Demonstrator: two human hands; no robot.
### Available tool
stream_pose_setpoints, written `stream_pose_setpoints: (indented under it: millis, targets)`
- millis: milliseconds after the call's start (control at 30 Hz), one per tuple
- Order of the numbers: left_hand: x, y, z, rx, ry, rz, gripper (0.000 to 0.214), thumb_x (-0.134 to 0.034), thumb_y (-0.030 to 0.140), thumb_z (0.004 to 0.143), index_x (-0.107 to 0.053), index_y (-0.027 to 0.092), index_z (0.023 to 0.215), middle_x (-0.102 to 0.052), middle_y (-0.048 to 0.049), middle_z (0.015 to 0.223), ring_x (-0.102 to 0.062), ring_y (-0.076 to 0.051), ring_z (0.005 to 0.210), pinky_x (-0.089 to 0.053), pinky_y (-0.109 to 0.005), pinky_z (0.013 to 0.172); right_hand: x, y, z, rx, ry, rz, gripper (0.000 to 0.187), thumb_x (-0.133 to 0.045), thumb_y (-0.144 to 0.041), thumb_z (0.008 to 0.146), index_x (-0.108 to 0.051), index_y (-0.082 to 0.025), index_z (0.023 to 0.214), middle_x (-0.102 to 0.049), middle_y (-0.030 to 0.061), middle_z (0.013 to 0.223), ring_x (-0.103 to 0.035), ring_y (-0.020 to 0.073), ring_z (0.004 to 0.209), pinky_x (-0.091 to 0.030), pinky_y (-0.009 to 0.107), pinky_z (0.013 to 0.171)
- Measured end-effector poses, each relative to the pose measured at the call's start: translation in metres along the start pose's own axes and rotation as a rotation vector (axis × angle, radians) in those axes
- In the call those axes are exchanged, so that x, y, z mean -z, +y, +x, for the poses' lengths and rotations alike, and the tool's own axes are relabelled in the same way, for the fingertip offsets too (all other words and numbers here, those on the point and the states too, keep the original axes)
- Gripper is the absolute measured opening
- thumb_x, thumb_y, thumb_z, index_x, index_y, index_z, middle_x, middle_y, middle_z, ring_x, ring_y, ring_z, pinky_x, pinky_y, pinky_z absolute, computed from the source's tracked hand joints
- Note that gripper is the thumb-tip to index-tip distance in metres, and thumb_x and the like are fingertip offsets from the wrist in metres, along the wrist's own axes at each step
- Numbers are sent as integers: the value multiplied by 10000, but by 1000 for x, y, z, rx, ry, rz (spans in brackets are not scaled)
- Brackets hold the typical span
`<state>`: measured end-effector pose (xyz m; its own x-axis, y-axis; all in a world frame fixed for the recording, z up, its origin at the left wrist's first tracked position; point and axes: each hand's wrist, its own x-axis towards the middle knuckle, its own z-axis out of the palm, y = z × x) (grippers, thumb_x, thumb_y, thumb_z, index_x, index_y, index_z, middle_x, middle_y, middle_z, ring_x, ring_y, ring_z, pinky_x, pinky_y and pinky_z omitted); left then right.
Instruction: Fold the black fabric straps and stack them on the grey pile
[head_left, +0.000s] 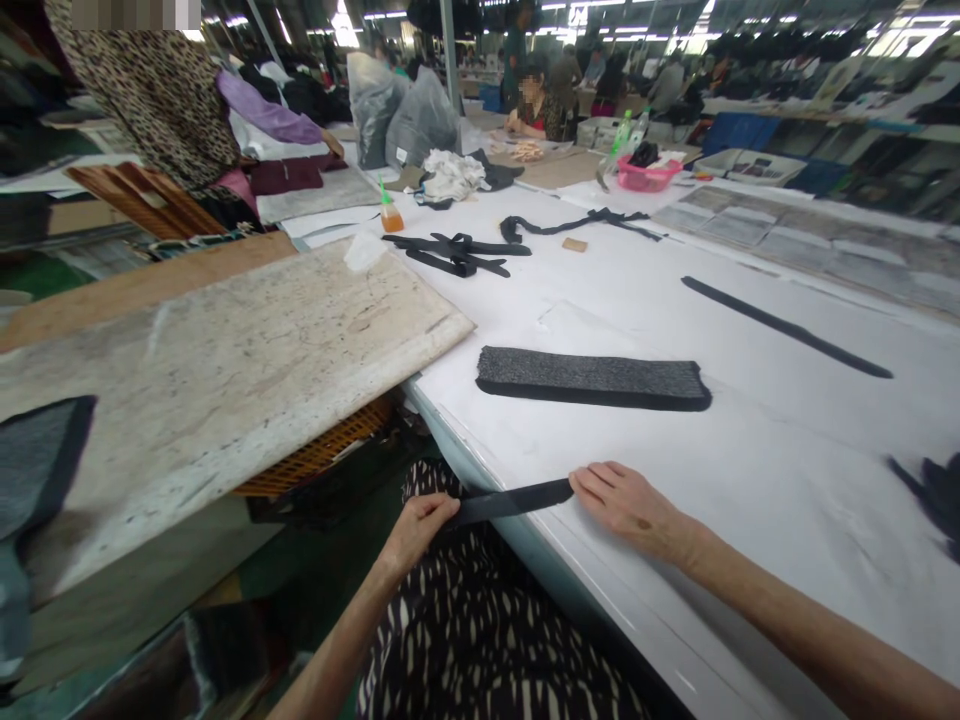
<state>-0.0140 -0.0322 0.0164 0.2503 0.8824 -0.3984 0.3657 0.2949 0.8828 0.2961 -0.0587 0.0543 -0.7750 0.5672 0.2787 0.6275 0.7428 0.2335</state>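
A dark fabric strip (517,499) stretches between my two hands across the near table edge. My left hand (424,518) pinches its left end, over my patterned clothing. At the other end, my right hand (626,500) has its fingers closed on the strip, above the white tabletop. Just beyond lies a grey fabric band (589,372) with a black lower edge. Farther right is a single black strip (784,325), laid out at a slant. Several black strips (454,250) sit in a loose heap toward the back, near a long crumpled black strip (570,226).
A stained board (247,350) stands at left, with a grey and black piece (45,460) on it. At the back are an orange-filled bottle (391,214), white cloth (454,175) and a pink basket (649,176). A person in leopard print (150,100) stands at upper left.
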Motion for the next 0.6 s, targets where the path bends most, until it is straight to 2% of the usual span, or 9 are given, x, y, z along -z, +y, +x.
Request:
stream_pose_setpoints:
  millis: [200, 367, 433, 500, 600]
  targets:
    - [2, 0, -7, -9, -4, -20, 426, -555, 544, 717, -555, 148, 559, -438, 22, 551, -371, -122, 571, -288, -235, 537, 4, -1, -12, -157, 18, 99, 282, -358, 6, 823, -604, -100, 913, -594, 109, 902, -526, 186, 784, -455, 315, 683]
    - [-2, 25, -15, -78, -45, -8, 394, -531, 503, 751, -559, 152, 575, -436, 22, 559, -365, -122, 572, -294, -233, 544, 11, 1, -2, -622, 153, 448, 306, -325, -52, 841, -597, -174, 913, -599, 47, 932, -569, 143, 799, -482, 262, 699]
    - [-7, 38, -15, -121, -57, 37, 381, -519, 487, 762, -563, 154, 580, -436, 20, 558, -367, -125, 574, -298, -233, 548, 18, 2, 13, -724, 188, 578, 276, -336, -101, 863, -588, -190, 932, -604, 33, 931, -576, 137, 794, -477, 263, 711]
    - [-15, 50, -14, -176, -66, 88, 377, -504, 471, 776, -557, 156, 575, -442, 17, 559, -379, -130, 581, -306, -233, 556, 26, 1, 32, -693, 122, 717, 228, -364, -158, 891, -587, -196, 918, -607, 27, 904, -568, 133, 783, -459, 259, 717]
    - [-25, 66, -12, -265, -109, 182, 383, -474, 449, 804, -535, 158, 561, -433, 19, 551, -386, -129, 579, -304, -233, 559, 37, -7, 63, -536, -96, 881, 180, -431, -232, 904, -592, -197, 831, -598, 5, 820, -536, 116, 742, -411, 227, 686]
